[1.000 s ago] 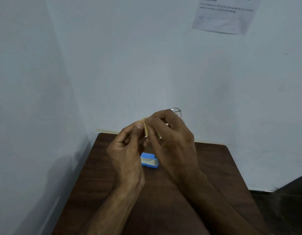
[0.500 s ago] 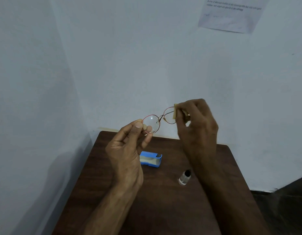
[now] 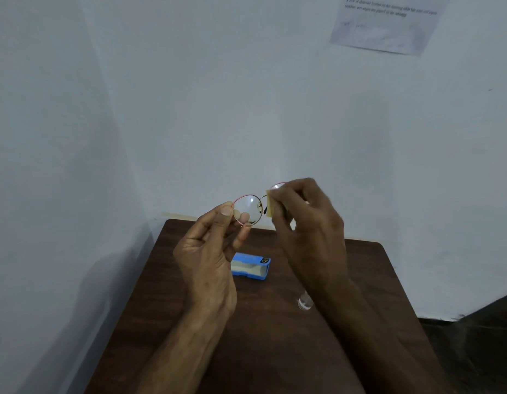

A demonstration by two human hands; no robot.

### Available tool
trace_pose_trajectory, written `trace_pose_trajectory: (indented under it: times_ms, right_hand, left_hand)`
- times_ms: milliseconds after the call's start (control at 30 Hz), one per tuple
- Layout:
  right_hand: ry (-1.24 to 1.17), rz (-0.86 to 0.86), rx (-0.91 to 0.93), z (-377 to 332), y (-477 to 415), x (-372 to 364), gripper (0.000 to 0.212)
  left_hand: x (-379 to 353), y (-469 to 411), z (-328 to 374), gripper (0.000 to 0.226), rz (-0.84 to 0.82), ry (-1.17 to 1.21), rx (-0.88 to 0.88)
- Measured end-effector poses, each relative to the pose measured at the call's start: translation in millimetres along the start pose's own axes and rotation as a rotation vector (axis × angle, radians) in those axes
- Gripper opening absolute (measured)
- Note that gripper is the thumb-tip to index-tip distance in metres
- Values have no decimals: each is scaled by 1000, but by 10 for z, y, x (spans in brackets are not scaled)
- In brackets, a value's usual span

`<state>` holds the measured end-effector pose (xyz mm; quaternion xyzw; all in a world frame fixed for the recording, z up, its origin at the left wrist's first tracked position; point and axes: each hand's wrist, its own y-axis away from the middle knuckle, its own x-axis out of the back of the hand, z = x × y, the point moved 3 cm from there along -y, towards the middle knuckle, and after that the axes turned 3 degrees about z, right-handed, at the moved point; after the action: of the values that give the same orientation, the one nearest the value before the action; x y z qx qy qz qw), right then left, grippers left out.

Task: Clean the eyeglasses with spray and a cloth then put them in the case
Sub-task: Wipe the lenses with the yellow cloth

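Eyeglasses point(image 3: 250, 204) held up, cloth point(image 3: 270, 206) at lens

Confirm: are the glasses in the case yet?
No, the left hand holds the glasses up, the right hand presses a cloth to them, above the case.

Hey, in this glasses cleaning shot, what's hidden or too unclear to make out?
Head view:
One lens of the eyeglasses is mostly hidden behind the cloth and right hand.
The top of the spray bottle is covered by the right forearm.
The paper on the wall is cut off by the top edge, its print too blurred to read.
The left end of the case sits behind the left hand.
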<state>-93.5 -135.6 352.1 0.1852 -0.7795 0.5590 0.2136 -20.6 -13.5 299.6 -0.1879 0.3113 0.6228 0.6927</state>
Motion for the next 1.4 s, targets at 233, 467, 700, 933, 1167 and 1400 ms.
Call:
trace_pose_trajectory:
  times_ms: [233,467,700,933,1167,1400]
  right_hand:
    - [13,75,-99,238,-57,74,8]
    - [-20,48,-35,161,48,103,7]
    - [-32,56,-4,167,62,156,7]
    - [-66,49,-25,230,52,202,9]
    - [-77,69,-66,311,38,261,14]
    - [-73,118,-102,401,-101,327,11]
  left_hand:
    - [-23,47,-25,28,-15,-20,-14]
    - [-58,48,-5,26,-21,11,-21]
    - [-87,90,-13,23,-20,15,-11]
    - [-119,131,-7,24,-6,27,-7]
    - [-122,180,-11,26,-3,25,-10]
    - [-133,257,-42,28,-14,-7,-24]
